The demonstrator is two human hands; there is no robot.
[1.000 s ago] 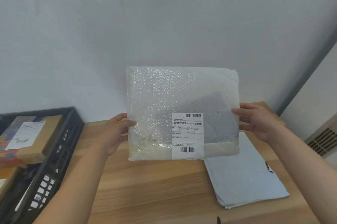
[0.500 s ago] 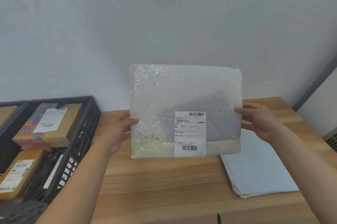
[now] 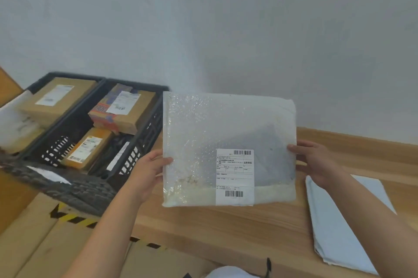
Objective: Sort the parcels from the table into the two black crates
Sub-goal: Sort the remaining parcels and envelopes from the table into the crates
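"Parcel [image 3: 226, 137] in bubble wrap, where is it?"

"Up off the table [image 3: 226, 228], held upright between the two hands, with its white label [image 3: 235, 176] facing us. The left hand [image 3: 147, 171] grips the left edge, thumb curled over the front. The right hand [image 3: 316, 162] grips the right edge the same way."

"And the other fingers?"

"They're hidden behind the wrap, so I cannot tell how they lie."

"What's past the left fingers?"

"Two black crates, side by side. The near crate [image 3: 144, 139] sits just beyond that thumb and holds cardboard boxes [image 3: 123, 108] with labels on them. The far crate [image 3: 56, 75] holds a brown box [image 3: 57, 96]."

"And below the right fingers?"

"A flat grey mailer [image 3: 339, 221] lies on the wood, apart from the parcel."
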